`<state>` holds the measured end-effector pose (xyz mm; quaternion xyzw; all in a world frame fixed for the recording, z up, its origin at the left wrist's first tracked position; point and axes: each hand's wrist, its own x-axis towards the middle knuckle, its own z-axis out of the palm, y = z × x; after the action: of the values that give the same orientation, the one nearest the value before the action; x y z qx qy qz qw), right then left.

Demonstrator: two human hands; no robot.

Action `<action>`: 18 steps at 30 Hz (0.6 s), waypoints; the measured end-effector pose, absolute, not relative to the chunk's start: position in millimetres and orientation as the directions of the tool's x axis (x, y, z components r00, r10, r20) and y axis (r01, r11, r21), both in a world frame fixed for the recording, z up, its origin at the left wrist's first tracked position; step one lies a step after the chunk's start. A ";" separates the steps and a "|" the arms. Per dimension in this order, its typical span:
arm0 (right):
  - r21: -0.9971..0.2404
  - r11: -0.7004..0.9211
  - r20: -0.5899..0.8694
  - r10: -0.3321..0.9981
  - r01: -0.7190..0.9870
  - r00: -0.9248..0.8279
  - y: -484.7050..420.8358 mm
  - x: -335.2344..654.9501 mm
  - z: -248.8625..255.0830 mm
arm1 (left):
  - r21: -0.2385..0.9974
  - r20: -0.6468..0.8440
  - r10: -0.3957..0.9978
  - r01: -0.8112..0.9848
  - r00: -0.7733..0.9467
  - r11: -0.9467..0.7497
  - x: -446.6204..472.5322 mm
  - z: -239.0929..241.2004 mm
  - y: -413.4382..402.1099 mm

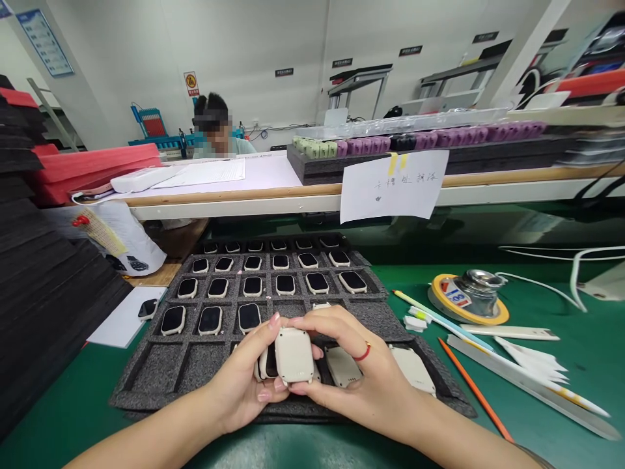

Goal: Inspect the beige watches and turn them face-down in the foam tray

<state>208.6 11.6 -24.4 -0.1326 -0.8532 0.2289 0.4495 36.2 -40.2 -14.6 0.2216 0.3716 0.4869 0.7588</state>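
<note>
A cream watch body was gripped by both hands above the foam tray; a slip could have dropped it onto seated units.

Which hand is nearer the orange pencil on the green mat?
Right. The right hand sits just left of the orange pencil; the left hand lies farther left, beyond the watch case both hold.

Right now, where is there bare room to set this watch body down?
Empty pockets lie at the foam tray's front left, beside the left hand. Bare green mat sits between tray and tape roll. Right of the right hand, tools crowd.
</note>
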 end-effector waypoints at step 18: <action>-0.412 0.760 0.381 0.645 0.503 -0.662 32.0 192.7 -30.0 | 0.868 -0.029 0.858 -0.413 0.513 0.276 37.2 -17.8 -46.5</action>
<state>192.7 32.0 -30.0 -0.3183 -0.9014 0.1371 0.2596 37.2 -46.5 -17.8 0.4305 0.2588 0.4204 0.7557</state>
